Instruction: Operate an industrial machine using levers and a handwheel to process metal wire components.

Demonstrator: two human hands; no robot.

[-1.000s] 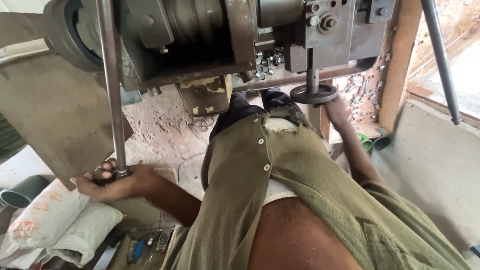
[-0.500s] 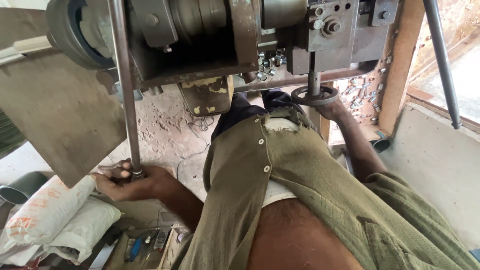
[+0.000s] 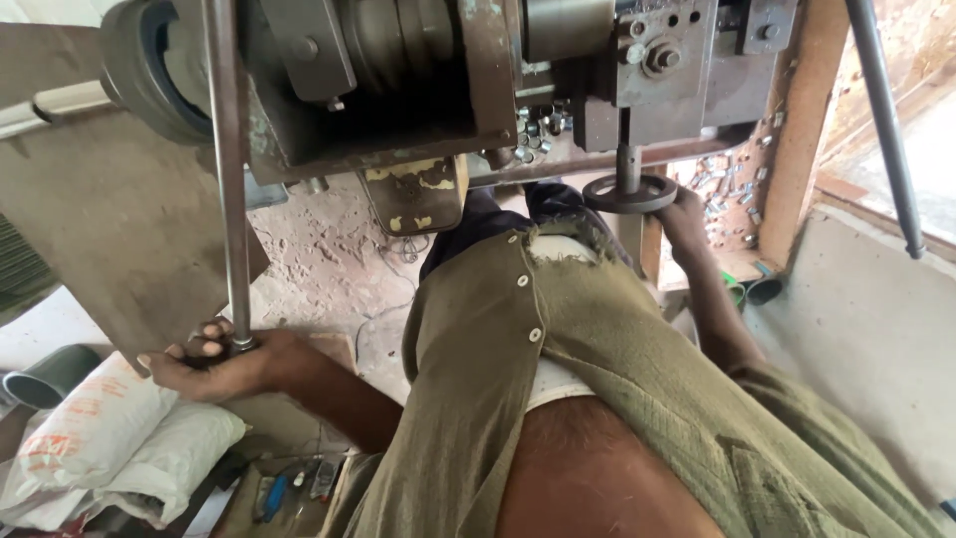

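My left hand [image 3: 214, 361] is closed around the lower end of a long steel lever rod [image 3: 227, 169] that rises along the left side of a dark metal machine [image 3: 418, 80]. My right hand [image 3: 687, 214] grips the rim of a small round handwheel [image 3: 629, 193] on a vertical shaft under the machine's right part. My olive shirt [image 3: 597, 379] fills the lower middle of the view and hides my legs and much of the floor.
A rusty metal sheet [image 3: 110, 239] leans at the left. White sacks [image 3: 110, 448] and a grey pipe [image 3: 45, 374] lie at lower left. Small metal parts [image 3: 722, 179] sit by a wooden post [image 3: 797, 130]. A slanted steel bar [image 3: 886, 130] stands at right.
My left hand has moved right and a little lower with the lever rod's end. My right hand stays on the handwheel. The view has shifted slightly.
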